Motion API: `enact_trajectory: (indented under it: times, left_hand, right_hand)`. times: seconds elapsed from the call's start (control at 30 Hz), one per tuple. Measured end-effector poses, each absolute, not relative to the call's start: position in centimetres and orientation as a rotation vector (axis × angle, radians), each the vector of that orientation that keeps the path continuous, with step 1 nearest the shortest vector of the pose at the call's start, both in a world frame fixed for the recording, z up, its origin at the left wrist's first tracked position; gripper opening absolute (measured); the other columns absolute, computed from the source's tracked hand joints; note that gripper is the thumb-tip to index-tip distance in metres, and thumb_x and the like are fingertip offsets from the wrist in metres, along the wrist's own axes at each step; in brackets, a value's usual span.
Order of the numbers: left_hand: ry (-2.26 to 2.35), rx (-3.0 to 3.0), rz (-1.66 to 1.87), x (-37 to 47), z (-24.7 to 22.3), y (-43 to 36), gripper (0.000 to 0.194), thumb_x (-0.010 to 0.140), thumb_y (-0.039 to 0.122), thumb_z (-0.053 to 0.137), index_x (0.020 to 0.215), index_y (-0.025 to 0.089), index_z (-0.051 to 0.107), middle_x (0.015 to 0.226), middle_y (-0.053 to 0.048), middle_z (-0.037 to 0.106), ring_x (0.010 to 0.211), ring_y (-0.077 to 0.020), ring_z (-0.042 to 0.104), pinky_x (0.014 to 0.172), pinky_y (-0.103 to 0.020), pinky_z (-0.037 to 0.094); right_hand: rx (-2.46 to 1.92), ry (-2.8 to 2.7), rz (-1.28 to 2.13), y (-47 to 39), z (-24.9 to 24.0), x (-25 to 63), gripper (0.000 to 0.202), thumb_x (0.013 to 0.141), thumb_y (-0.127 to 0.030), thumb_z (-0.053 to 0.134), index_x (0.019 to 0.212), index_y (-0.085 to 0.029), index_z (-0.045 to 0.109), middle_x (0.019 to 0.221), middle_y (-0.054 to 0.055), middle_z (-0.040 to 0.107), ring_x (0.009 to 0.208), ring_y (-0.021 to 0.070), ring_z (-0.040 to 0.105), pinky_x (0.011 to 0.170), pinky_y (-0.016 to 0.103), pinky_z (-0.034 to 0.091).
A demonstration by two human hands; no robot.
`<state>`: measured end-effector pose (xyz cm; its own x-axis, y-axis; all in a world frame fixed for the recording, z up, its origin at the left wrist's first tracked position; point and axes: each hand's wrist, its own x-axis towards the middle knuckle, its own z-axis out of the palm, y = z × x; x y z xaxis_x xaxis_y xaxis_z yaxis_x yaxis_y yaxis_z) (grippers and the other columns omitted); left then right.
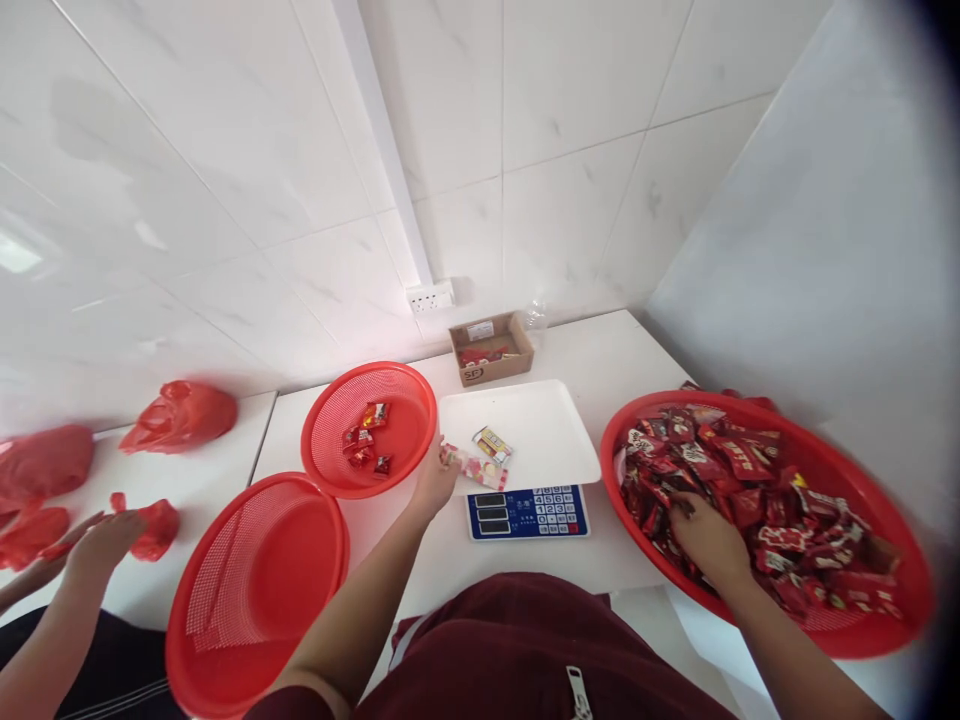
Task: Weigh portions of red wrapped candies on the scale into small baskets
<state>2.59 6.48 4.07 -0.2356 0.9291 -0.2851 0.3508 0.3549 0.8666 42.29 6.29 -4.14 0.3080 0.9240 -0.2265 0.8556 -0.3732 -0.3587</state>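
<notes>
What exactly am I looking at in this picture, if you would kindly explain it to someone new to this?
There is no machine here: a person works with two bare hands, seen from a camera worn on the head, looking forward and down.

The left hand pinches one end of a pink packet at the edge of a white tray on a scale. A yellow packet lies on that tray. The right hand reaches among red packets in a large basket; whether it grasps one is unclear.

Behind the tray is a cardboard box. Farther left, another person's hand is near red bags.
</notes>
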Motion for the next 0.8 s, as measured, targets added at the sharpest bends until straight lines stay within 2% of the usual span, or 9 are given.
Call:
enact_trajectory:
  times: [0.1, 0.2, 0.3, 0.37, 0.5, 0.57, 0.67, 0.73, 0.8]
  left_hand:
    - [1.861, 1.579, 0.658, 3.2, 3.6, 8.1, 0.056, 0.077, 0.017, 0.053, 0.132, 0.017, 0.042, 0.142, -0.013, 0.04, 0.136, -0.0277, 0.024, 0.112, -0.043, 0.017]
    - [1.75, 1.905, 0.351, 4.5, 3.0, 9.8, 0.062, 0.074, 0.01, 0.051, 0.135, 0.017, 0.04, 0.148, -0.009, 0.031, 0.141, -0.0283, 0.011, 0.114, -0.045, 0.01]
    - [1.642, 2.087, 0.132, 5.7, 2.5, 11.4, 0.067, 0.07, 0.007, 0.053, 0.135, 0.019, 0.04, 0.15, -0.008, 0.029, 0.142, -0.0292, 0.005, 0.113, -0.049, 0.003]
    - [1.629, 2.128, 0.07, 6.1, 2.3, 12.2, 0.062, 0.07, 0.006, 0.052, 0.131, 0.017, 0.044, 0.149, -0.01, 0.031, 0.142, -0.0293, 0.004, 0.113, -0.05, 0.001]
    - [1.685, 2.082, 0.149, 6.1, 2.7, 13.0, 0.048, 0.069, 0.006, 0.051, 0.116, 0.017, 0.054, 0.142, -0.012, 0.04, 0.141, -0.0278, 0.009, 0.113, -0.047, 0.005]
    - [1.706, 2.022, 0.226, 6.1, 3.1, 12.9, 0.043, 0.069, 0.01, 0.055, 0.111, 0.018, 0.055, 0.13, -0.012, 0.05, 0.137, -0.0287, 0.023, 0.111, -0.046, 0.015]
    - [1.745, 1.942, 0.301, 6.4, 3.9, 12.3, 0.038, 0.074, 0.023, 0.057, 0.112, 0.019, 0.054, 0.113, -0.012, 0.058, 0.116, -0.028, 0.047, 0.097, -0.04, 0.035]
    - [1.755, 1.889, 0.368, 6.7, 4.2, 11.8, 0.038, 0.078, 0.033, 0.056, 0.114, 0.02, 0.053, 0.111, -0.011, 0.059, 0.106, -0.0266, 0.052, 0.088, -0.036, 0.041]
    - [1.742, 1.819, 0.457, 6.9, 4.3, 11.6, 0.04, 0.08, 0.039, 0.055, 0.115, 0.02, 0.053, 0.112, -0.011, 0.059, 0.104, -0.0263, 0.053, 0.086, -0.035, 0.041]
  right_hand:
    - [-2.459, -1.644, 0.656, 6.3, -3.6, 41.7, 0.04, 0.08, -0.03, 0.038, 0.108, -0.016, 0.064, 0.092, 0.015, 0.071, 0.074, 0.0267, 0.067, 0.064, 0.035, 0.046]
    - [-2.46, -1.649, 0.662, 6.3, -3.3, 41.5, 0.04, 0.08, -0.03, 0.037, 0.108, -0.017, 0.063, 0.091, 0.015, 0.071, 0.077, 0.0269, 0.067, 0.066, 0.036, 0.047]
    - [-2.467, -1.66, 0.667, 6.3, -3.3, 41.4, 0.039, 0.08, -0.031, 0.037, 0.107, -0.018, 0.062, 0.095, 0.015, 0.071, 0.079, 0.0275, 0.067, 0.067, 0.036, 0.047]
    - [-2.466, -1.668, 0.673, 6.3, -3.3, 41.4, 0.04, 0.081, -0.031, 0.036, 0.109, -0.017, 0.061, 0.1, 0.015, 0.07, 0.082, 0.0277, 0.067, 0.069, 0.036, 0.047]
    - [-2.473, -1.678, 0.701, 6.3, -3.2, 41.4, 0.041, 0.082, -0.03, 0.034, 0.111, -0.016, 0.06, 0.103, 0.015, 0.069, 0.087, 0.0262, 0.067, 0.072, 0.035, 0.047]
    - [-2.462, -1.672, 0.707, 6.3, -3.4, 41.5, 0.04, 0.082, -0.031, 0.034, 0.11, -0.016, 0.06, 0.102, 0.014, 0.069, 0.087, 0.0256, 0.067, 0.073, 0.034, 0.048]
    - [-2.38, -1.701, 0.687, 6.3, -4.1, 41.9, 0.039, 0.081, -0.033, 0.036, 0.107, -0.016, 0.061, 0.101, 0.014, 0.069, 0.091, 0.0263, 0.066, 0.076, 0.036, 0.048]
    - [-2.319, -1.756, 0.664, 6.3, -4.6, 42.2, 0.041, 0.08, -0.036, 0.039, 0.107, -0.015, 0.06, 0.103, 0.015, 0.068, 0.096, 0.0273, 0.064, 0.081, 0.037, 0.048]
    - [-2.297, -1.806, 0.665, 6.3, -4.7, 42.5, 0.046, 0.078, -0.038, 0.041, 0.113, -0.013, 0.058, 0.107, 0.017, 0.066, 0.1, 0.0284, 0.063, 0.085, 0.038, 0.047]
